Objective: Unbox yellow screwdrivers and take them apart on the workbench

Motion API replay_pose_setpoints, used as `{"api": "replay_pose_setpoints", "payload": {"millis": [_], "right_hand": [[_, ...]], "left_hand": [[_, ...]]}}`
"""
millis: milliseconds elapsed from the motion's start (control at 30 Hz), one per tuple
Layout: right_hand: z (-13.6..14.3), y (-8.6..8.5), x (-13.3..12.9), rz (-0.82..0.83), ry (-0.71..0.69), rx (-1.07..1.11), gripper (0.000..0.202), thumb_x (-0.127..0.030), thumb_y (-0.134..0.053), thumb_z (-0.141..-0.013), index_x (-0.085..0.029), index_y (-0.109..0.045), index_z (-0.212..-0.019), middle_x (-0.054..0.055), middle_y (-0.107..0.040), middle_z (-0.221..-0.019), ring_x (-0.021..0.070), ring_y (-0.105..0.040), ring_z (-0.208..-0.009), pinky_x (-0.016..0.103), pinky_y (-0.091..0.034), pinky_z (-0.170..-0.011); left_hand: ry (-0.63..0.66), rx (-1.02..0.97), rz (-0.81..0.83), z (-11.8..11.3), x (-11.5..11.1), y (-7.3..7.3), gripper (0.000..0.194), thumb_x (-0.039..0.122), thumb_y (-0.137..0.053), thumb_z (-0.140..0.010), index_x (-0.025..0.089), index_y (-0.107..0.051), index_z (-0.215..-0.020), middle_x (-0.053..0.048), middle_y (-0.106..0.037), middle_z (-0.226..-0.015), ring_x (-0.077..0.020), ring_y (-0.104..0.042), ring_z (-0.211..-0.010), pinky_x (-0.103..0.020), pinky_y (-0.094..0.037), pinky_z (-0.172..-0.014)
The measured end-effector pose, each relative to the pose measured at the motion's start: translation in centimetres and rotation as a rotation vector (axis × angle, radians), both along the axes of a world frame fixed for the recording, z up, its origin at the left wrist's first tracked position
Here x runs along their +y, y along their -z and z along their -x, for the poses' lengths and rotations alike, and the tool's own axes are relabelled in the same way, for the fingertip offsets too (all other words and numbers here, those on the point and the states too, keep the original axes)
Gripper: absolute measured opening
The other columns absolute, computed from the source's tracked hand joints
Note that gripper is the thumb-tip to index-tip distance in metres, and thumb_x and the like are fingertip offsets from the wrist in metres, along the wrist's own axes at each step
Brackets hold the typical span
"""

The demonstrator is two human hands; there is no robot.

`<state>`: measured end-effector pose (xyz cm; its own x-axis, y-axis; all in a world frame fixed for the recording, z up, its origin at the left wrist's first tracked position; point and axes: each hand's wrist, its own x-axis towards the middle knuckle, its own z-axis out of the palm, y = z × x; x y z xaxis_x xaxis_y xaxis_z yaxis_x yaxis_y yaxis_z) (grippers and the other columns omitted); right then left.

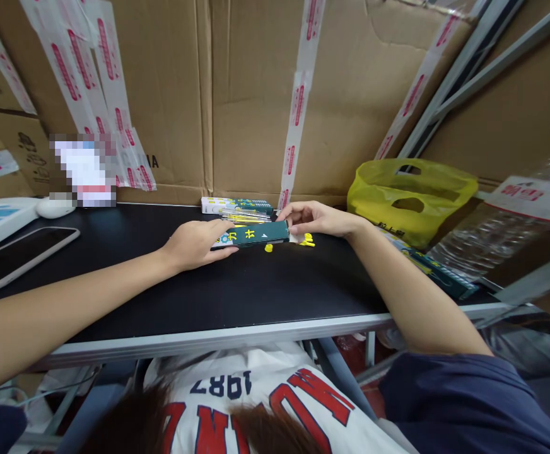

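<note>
A long narrow dark green carton with yellow lettering lies level just over the black table. My left hand is closed around its left end. At the right end, my right hand pinches by a pale end flap; its fingertips partly hide that end. Small yellow pieces lie just past the flap, and one yellow cap rests in front of the carton. Behind it lie several thin clear and yellow rods and a similar carton.
A phone, a white mouse and a white case with blue sections occupy the left. To the right are a yellow plastic bag, green cartons and a large clear bottle. Taped cardboard boxes wall the back.
</note>
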<state>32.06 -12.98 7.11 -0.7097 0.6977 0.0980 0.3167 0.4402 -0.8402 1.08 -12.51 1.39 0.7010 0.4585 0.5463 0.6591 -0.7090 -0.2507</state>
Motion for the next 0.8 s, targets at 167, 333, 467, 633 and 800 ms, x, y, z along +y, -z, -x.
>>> {"api": "replay_pose_setpoints", "payload": {"millis": [167, 333, 467, 633, 800], "right_hand": [[0.25, -0.04, -0.33, 0.015, -0.016, -0.026, 0.038, -0.032, -0.071, -0.079, -0.016, -0.053, -0.11, -0.002, -0.064, -0.076, 0.0084, -0.061, -0.062, 0.019, -0.048, -0.055], [0.26, 0.1, -0.22, 0.035, -0.005, -0.058, 0.036, -0.032, -0.07, -0.08, -0.017, -0.051, -0.107, 0.0, -0.064, -0.083, 0.0082, -0.062, -0.065, 0.019, -0.051, -0.056], [0.29, 0.5, 0.02, 0.082, -0.031, -0.103, 0.038, -0.034, -0.069, -0.081, -0.017, -0.051, -0.11, 0.002, -0.064, -0.087, 0.0096, -0.064, -0.068, 0.021, -0.056, -0.059], [0.28, 0.3, -0.46, 0.155, -0.1, -0.059, 0.047, -0.035, -0.071, -0.079, -0.018, -0.046, -0.115, 0.002, -0.063, -0.093, 0.0099, -0.066, -0.067, 0.022, -0.057, -0.059], [0.3, 0.05, -0.81, 0.189, -0.049, 0.028, 0.039, -0.034, -0.073, -0.077, -0.019, -0.042, -0.095, -0.003, -0.062, -0.079, 0.0105, -0.066, -0.062, 0.025, -0.058, -0.057]], "left_hand": [[0.006, -0.002, 0.018, -0.11, 0.05, -0.02, 0.051, 0.054, -0.044, -0.091, 0.015, -0.056, -0.121, -0.01, -0.068, -0.112, -0.0252, -0.067, -0.096, -0.033, -0.05, -0.076], [-0.008, -0.001, 0.009, -0.2, 0.05, 0.03, 0.048, 0.053, -0.049, -0.089, 0.015, -0.055, -0.119, -0.009, -0.069, -0.112, -0.0252, -0.067, -0.095, -0.032, -0.049, -0.074], [-0.008, 0.014, 0.014, -0.21, 0.03, 0.06, 0.05, 0.052, -0.051, -0.087, 0.016, -0.054, -0.12, -0.009, -0.069, -0.112, -0.0248, -0.068, -0.093, -0.031, -0.048, -0.071], [-0.004, 0.016, 0.017, -0.28, -0.22, -0.09, 0.047, 0.052, -0.051, -0.087, 0.017, -0.056, -0.118, -0.008, -0.069, -0.112, -0.0231, -0.068, -0.092, -0.029, -0.048, -0.071], [-0.007, -0.01, -0.001, -0.23, -0.18, -0.05, 0.044, 0.052, -0.05, -0.088, 0.018, -0.057, -0.114, -0.007, -0.07, -0.105, -0.0233, -0.068, -0.089, -0.031, -0.047, -0.07]]}}
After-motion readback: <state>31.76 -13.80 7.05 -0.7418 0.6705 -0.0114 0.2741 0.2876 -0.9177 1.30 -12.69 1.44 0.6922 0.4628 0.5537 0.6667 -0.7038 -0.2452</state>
